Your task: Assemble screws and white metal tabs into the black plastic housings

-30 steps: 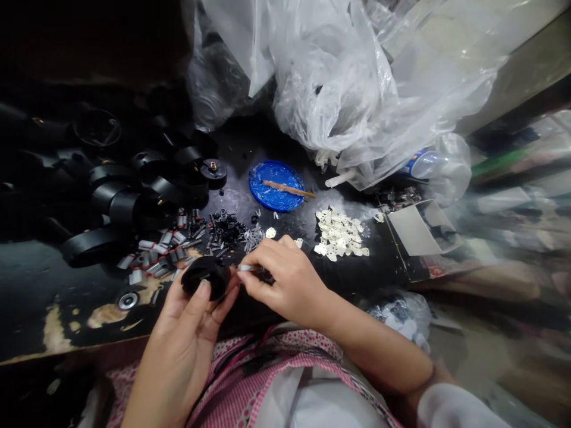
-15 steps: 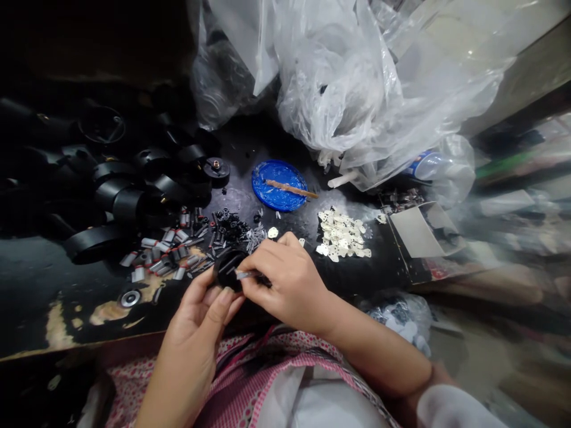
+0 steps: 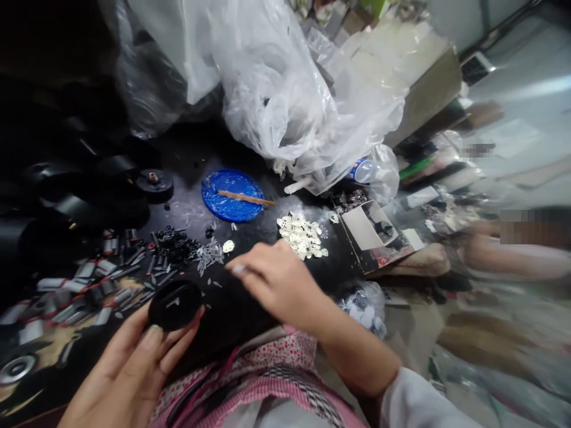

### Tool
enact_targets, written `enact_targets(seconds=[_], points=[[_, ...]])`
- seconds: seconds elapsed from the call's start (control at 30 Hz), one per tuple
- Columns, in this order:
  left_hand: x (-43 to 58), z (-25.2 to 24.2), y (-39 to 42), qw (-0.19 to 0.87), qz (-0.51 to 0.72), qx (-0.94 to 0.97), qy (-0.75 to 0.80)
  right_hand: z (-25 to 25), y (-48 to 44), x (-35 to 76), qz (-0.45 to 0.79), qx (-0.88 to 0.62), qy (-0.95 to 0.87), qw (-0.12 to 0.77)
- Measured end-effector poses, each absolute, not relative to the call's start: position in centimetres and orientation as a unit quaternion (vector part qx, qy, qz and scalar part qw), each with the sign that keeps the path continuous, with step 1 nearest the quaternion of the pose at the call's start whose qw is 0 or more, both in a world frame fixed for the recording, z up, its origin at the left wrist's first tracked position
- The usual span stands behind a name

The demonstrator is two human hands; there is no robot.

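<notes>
My left hand [image 3: 134,362] holds a round black plastic part [image 3: 175,306] by its rim, its hollow face turned up with a slot-like shape inside. To the right and apart from it, my right hand [image 3: 283,288] has its fingers pinched together. Something small and greyish shows at the fingertips, too little to name. Just beyond the right fingers are a single cream-coloured flat plate [image 3: 228,246] and a heap of small grey pointed pieces [image 3: 209,255]. A pile of similar cream plates [image 3: 302,235] lies past the right knuckles.
A blue lid [image 3: 214,205] smeared with grease carries a brown stick [image 3: 245,197]. Grey cylinders [image 3: 84,285], springs and black bits are scattered at left, near a black disc [image 3: 154,184]. Plastic bags [image 3: 276,89] hang behind. An open box [image 3: 370,224] and another person's arm [image 3: 513,252] are at right.
The view has swung to the right. My right hand has moved away from the black part, which stays in my left hand, and the gap between the hands has widened.
</notes>
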State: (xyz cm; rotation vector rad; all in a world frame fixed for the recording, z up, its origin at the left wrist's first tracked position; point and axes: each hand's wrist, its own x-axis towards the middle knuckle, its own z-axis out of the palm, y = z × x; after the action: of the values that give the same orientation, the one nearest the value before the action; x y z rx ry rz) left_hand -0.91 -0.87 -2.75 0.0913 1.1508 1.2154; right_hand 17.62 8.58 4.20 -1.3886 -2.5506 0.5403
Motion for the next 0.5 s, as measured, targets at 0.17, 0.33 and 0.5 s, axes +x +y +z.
enact_targets(seconds=[0.17, 0.33, 0.5], points=[[-0.8, -3.1, -0.8, 0.684, 0.535, 0.026, 0.495, 2.9, 10.8, 21.2, 0.136, -0.564, -0.814, -0.004], [-1.2, -3.5, -1.1, 0.694, 0.516, 0.015, 0.503, 2.9, 11.0, 21.6, 0.167, -0.558, -0.813, 0.016], [-0.2, -1.1, -0.1, 0.683, 0.519, -0.018, 0.514, 3.6, 9.8, 19.3, 0.27, -0.47, -0.838, 0.056]])
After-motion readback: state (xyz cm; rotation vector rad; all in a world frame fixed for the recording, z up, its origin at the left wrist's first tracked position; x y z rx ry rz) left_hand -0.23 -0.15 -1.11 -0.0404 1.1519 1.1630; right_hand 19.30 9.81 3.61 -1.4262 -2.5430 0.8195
